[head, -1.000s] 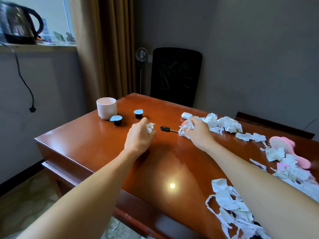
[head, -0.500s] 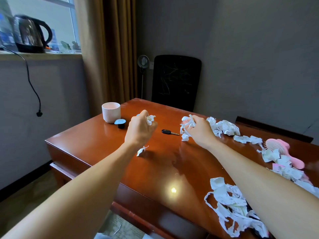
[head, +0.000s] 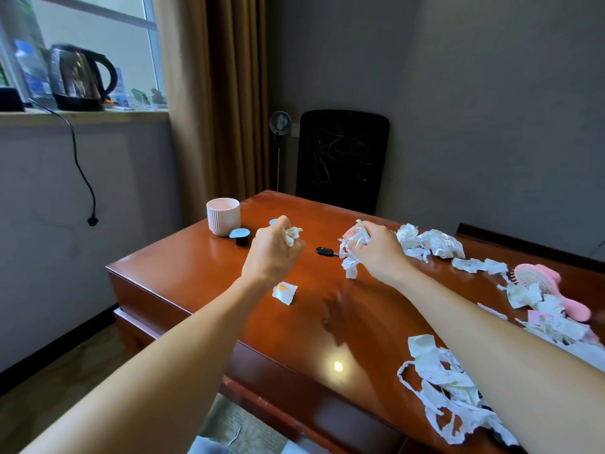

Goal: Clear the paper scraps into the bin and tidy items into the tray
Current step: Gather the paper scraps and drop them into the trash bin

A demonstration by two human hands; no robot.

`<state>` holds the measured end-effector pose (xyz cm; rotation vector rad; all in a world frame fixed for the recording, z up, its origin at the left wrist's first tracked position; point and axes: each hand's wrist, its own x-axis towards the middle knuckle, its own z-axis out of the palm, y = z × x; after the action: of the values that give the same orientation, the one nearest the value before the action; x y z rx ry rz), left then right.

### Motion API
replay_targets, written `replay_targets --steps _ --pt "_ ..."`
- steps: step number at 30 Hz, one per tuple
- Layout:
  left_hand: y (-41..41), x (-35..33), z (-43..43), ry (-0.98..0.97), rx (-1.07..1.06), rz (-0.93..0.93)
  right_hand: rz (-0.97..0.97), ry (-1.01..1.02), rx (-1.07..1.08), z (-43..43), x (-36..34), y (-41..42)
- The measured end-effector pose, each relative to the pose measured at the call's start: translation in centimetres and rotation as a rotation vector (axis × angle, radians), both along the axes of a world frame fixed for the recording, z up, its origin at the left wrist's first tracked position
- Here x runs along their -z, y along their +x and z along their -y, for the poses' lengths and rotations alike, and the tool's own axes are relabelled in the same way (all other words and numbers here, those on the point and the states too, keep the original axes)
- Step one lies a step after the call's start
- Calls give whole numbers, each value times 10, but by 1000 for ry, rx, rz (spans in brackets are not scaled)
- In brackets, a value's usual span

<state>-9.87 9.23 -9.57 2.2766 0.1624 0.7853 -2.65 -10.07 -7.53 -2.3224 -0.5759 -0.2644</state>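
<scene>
Scrap (head: pixel 284 292) lies on the desk (head: pixel 196 267) our side of the key (head: pixel 324 251), nearest our left grip (head: pixel 273 253), clutching a wad (head: pixel 292 235); right grip (head: pixel 376 250) clutches strips (head: pixel 352 247).

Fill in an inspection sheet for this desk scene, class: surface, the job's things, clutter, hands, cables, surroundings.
Surface: glossy reddish wooden desk.
Job's things: paper scraps strewn along the right side; one loose scrap near the left hand; ribbed cup, capped pot, black key, pink hairbrush to tidy; bin, tray: nothing seen.
Clutter: kettle and water bottle on the windowsill.
Hands: left hand grips a crumpled scrap; right hand grips a bunch of strips.
Cables: black cord hangs from the windowsill, its plug dangling free.
Surroundings: curtain, black chair, small fan.
</scene>
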Motion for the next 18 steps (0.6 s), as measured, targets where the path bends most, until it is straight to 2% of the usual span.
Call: replay_targets --steps 7,10,18 --pt "-12 29 3 55 1 -233 -53 -35 12 -3 12 -14" --pt "-12 41 4 155 15 -298 -69 -24 -3 -2 22 -13" --pt "-10 51 8 381 -31 -265 -123 -34 -14 -1 36 -1"
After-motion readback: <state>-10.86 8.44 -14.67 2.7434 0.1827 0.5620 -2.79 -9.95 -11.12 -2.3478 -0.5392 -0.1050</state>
